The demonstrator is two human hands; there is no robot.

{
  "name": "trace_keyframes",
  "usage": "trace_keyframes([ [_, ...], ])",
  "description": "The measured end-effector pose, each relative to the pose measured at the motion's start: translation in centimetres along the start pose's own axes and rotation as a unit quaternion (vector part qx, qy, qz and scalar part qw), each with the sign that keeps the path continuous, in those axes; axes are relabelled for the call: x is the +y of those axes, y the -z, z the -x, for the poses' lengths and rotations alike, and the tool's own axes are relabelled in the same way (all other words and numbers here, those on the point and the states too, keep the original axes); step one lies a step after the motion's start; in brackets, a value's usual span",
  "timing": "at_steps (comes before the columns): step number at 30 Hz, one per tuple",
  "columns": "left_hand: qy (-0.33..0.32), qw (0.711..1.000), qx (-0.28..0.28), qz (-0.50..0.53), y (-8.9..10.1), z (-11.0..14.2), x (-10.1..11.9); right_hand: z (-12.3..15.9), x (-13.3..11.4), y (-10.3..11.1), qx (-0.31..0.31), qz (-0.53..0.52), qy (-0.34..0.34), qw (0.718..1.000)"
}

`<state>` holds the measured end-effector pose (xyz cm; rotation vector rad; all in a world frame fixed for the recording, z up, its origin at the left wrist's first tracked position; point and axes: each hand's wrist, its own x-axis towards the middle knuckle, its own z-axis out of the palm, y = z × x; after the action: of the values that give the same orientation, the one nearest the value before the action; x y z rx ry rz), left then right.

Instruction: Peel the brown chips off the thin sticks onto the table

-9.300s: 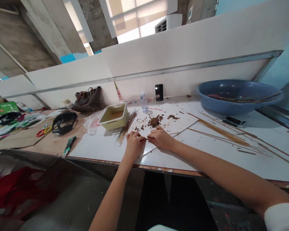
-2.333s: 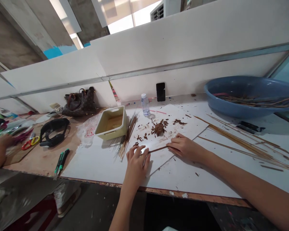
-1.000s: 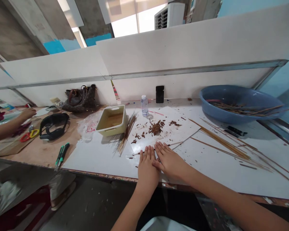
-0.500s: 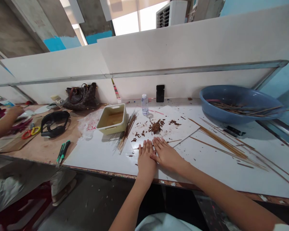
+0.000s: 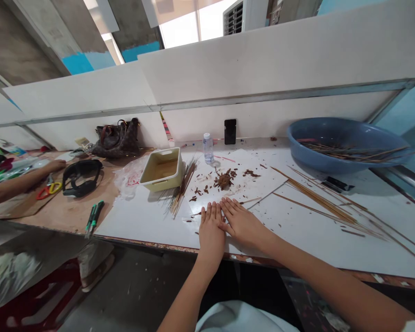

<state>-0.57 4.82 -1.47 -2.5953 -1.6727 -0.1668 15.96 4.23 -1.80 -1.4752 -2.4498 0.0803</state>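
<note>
My left hand [image 5: 212, 226] lies flat, palm down, fingers together and stretched out on the white tabletop [image 5: 141, 226]. My right hand [image 5: 242, 220] rests flat beside it, its thumb touching the left hand. Both press on a thin stick [image 5: 251, 200], whose ends poke out at either side; the covered stretch is hidden. Just beyond my fingers sits a crumbly lump of brown dough-like material [image 5: 224, 180], with small brown bits strewn round it. To its left, a bundle of thin sticks [image 5: 182, 189] leans by a yellow-green basin of brownish liquid [image 5: 161, 183].
Brown sticks [image 5: 320, 200] lie loose on the right, below a blue tub [image 5: 346, 161] holding more sticks. A clear bottle [image 5: 208, 150] and a phone [image 5: 230, 132] stand at the back. Green-handled cutters [image 5: 95, 216], a black headset [image 5: 82, 178], a handbag [image 5: 117, 139] and another person's arm [image 5: 24, 183] are leftward.
My hands stay flat over the stick, with barely any shift. At the far left, the other person's arm has reached further right, toward the scissors. The view has tilted slightly.
</note>
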Motion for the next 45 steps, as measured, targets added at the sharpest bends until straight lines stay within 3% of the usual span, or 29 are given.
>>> trace_keyframes([
  [19, -0.022, 1.0, -0.002, -0.017, 0.3, 2.8, 0.7, 2.2, -2.1, -0.1, -0.001, -0.005, -0.026, 1.0],
  [34, 0.028, 0.999, -0.028, 0.012, 0.1, -1.3, -0.4, -2.0, -0.4, 1.1, -0.077, -0.047, -0.069, 0.994],
  [45, 0.01, 1.0, 0.003, 0.014, 0.6, 1.5, 0.7, 1.0, -1.3, 0.3, -0.028, -0.009, -0.034, 0.999],
])
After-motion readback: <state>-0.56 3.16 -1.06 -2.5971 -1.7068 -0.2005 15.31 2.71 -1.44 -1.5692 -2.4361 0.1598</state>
